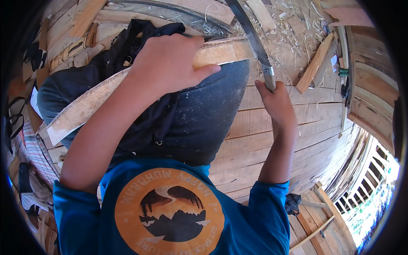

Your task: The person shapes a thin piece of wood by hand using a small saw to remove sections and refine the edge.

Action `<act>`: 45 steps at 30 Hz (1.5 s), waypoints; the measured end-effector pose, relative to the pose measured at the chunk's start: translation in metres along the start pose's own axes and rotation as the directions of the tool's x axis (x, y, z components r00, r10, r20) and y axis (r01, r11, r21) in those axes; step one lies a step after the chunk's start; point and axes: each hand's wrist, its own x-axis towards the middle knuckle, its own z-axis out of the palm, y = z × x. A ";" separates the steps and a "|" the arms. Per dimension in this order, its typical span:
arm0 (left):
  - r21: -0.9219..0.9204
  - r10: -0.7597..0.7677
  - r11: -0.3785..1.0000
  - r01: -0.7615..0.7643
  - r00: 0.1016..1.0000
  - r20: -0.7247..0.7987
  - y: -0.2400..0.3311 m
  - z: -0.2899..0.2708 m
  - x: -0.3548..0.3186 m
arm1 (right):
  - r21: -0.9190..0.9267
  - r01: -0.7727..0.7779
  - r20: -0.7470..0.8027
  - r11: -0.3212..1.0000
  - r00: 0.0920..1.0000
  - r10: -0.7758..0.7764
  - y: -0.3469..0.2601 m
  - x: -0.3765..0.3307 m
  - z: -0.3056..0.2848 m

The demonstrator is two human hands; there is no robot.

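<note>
A long, slightly curved strip of pale wood [224, 52] lies across my legs, running from the lower left up to the right. My left hand [172, 59] is clamped over its upper stretch, fingers over the far edge and thumb along the near face. In my right hand [276, 100] is the wooden handle of a handsaw [250, 36]. Its toothed blade points up and away and crosses the strip's right end, seemingly touching it. Dark cloth [148, 34] is bunched on my lap beneath the wood.
Wood shavings [293, 51] and offcuts litter the plank floor [250, 136] ahead. A reddish wood block [316, 63] lies to the right, beside a wooden panel [374, 85]. More boards [87, 17] lie at the far left. A black plastic bag [293, 204] sits at the lower right.
</note>
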 end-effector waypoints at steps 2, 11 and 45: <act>-0.011 0.014 1.000 -0.014 1.000 -0.001 -0.004 0.000 0.000 | -0.003 -0.008 0.048 1.000 0.999 0.008 0.004 0.003 -0.003; -0.013 -0.002 1.000 0.003 0.999 0.054 -0.003 0.006 -0.001 | -0.062 -0.203 0.046 0.977 0.978 0.206 0.078 -0.088 -0.030; -0.075 -0.019 0.997 0.028 0.993 0.117 -0.003 -0.009 0.002 | -0.040 -0.108 0.116 0.993 0.987 0.112 0.023 -0.023 -0.020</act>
